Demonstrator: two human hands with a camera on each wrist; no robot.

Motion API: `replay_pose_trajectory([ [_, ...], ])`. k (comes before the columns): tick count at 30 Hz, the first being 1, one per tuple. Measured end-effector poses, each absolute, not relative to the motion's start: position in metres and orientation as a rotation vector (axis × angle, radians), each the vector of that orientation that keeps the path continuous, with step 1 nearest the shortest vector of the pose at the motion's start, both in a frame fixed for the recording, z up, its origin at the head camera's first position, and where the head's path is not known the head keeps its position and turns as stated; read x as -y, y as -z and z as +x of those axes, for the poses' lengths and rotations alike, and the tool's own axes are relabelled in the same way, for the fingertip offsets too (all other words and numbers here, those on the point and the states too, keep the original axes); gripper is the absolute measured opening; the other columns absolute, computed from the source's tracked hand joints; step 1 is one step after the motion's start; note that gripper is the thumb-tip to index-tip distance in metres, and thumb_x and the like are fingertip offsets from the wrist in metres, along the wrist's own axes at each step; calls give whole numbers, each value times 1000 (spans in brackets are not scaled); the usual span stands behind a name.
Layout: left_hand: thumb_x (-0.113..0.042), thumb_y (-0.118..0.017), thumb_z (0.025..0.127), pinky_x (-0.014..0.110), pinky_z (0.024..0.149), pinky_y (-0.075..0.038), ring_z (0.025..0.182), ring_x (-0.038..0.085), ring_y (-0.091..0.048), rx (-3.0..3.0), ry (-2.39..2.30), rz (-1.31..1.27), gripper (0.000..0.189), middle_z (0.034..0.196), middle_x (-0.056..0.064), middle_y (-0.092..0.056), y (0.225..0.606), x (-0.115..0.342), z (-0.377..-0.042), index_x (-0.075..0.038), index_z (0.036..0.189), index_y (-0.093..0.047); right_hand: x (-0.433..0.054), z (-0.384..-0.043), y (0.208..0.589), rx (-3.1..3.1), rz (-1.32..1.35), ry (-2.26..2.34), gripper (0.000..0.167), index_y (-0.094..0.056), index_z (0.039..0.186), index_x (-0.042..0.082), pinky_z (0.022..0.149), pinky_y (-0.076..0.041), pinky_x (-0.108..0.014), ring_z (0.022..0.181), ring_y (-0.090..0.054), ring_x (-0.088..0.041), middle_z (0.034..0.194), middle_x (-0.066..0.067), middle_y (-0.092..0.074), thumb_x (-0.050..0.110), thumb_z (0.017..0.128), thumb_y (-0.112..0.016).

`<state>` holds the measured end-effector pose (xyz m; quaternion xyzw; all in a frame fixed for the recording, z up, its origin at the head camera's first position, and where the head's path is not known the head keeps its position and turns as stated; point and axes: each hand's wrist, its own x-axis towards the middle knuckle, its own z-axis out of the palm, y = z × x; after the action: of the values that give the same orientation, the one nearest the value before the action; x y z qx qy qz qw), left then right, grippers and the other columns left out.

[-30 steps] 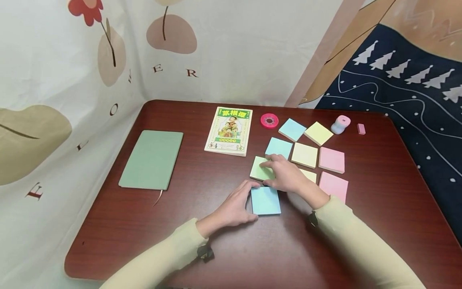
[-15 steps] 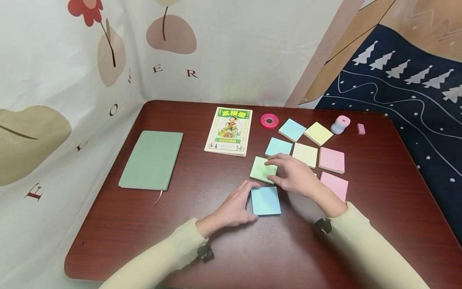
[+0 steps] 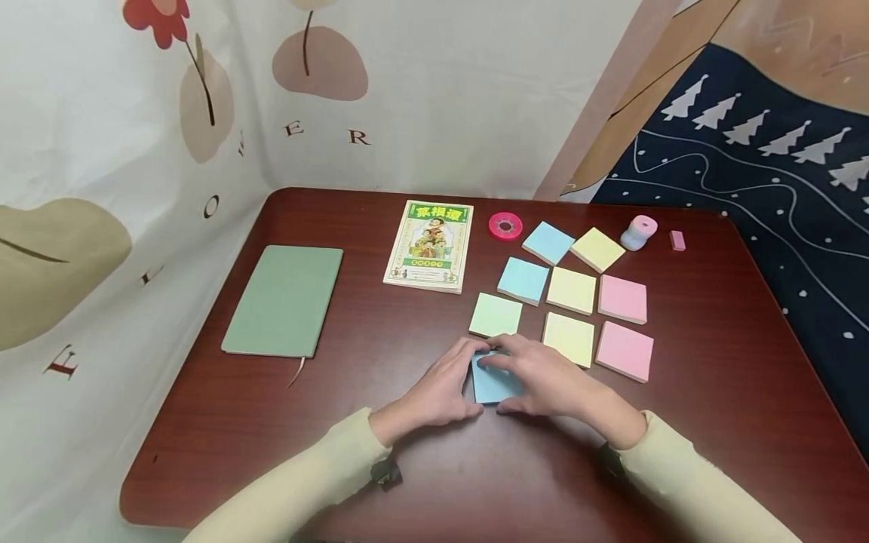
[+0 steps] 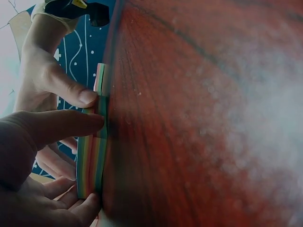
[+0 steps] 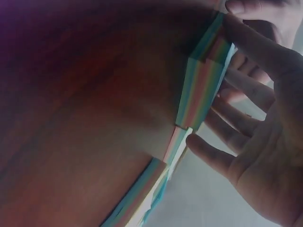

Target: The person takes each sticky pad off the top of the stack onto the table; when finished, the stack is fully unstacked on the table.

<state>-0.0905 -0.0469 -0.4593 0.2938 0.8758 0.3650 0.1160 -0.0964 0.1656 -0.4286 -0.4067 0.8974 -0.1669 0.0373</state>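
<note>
A blue-topped sticky note pad (image 3: 494, 389) lies on the table between both hands. Its sides show layered blue, yellow and pink stripes in the left wrist view. My left hand (image 3: 440, 386) grips its left side, thumb at the front corner and fingers at the back corner. From the right, my right hand (image 3: 553, 378) arches over the pad, its thumb (image 4: 85, 97) at the front edge and fingertips towards the back edge. Just behind lies a green sticky note pad (image 3: 495, 314). To the right are a yellow pad (image 3: 569, 339) and a pink pad (image 3: 625, 351).
More sticky pads lie behind, including a blue pad (image 3: 523, 280) and a yellow pad (image 3: 597, 250). Further back are a pink tape roll (image 3: 505, 226), a pink-and-blue object (image 3: 639, 232) and a small pink block (image 3: 677, 240). A book (image 3: 430, 246) and green notebook (image 3: 284, 300) lie left.
My right hand has left the green pad and come forward onto the blue-topped pad. The left hand has stayed at the blue pad's left side.
</note>
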Motion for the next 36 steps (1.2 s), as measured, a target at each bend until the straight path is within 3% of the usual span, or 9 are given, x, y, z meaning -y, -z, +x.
replay_pose_trajectory([
  [12, -7, -87, 64, 33, 97, -43, 115, 15, -49, -2580, -1054, 858, 90, 135, 3, -46, 458, 46, -92, -10, 140, -40, -164, -94, 429, -2766, -1188, 508, 66, -64, 126, 14, 81, -53, -37, 105, -55, -21, 127, -9, -55, 29, 67, -90],
  [22, -3, -87, 66, 34, 103, -40, 118, 15, -49, -2576, -1071, 858, 83, 131, 3, -49, 457, 46, -91, -8, 136, -44, -200, -98, 409, -2749, -1040, 576, 60, -69, 121, 16, 83, -52, -38, 107, -55, -23, 127, -6, -58, 28, 67, -91],
  [26, -2, -87, 65, 34, 103, -40, 118, 16, -50, -2578, -1078, 853, 81, 130, 4, -50, 458, 45, -90, -6, 135, -46, -238, -105, 399, -2810, -873, 691, 59, -68, 121, 15, 77, -52, -37, 108, -54, -25, 127, -7, -57, 26, 67, -91],
  [31, -1, -87, 64, 34, 103, -40, 119, 16, -50, -2585, -1071, 850, 80, 129, 5, -50, 460, 44, -90, -5, 134, -47, -296, -124, 390, -2984, -613, 791, 62, -65, 122, 7, 73, -52, -46, 100, -54, -31, 123, -15, -58, 20, 67, -91],
  [36, -1, -87, 65, 33, 104, -40, 119, 16, -50, -2585, -1066, 860, 80, 129, 5, -50, 461, 44, -91, -4, 134, -47, -349, -143, 394, -3093, -133, 760, 70, -59, 129, 1, 74, -49, -58, 101, -47, -42, 125, -26, -50, 36, 74, -86],
])
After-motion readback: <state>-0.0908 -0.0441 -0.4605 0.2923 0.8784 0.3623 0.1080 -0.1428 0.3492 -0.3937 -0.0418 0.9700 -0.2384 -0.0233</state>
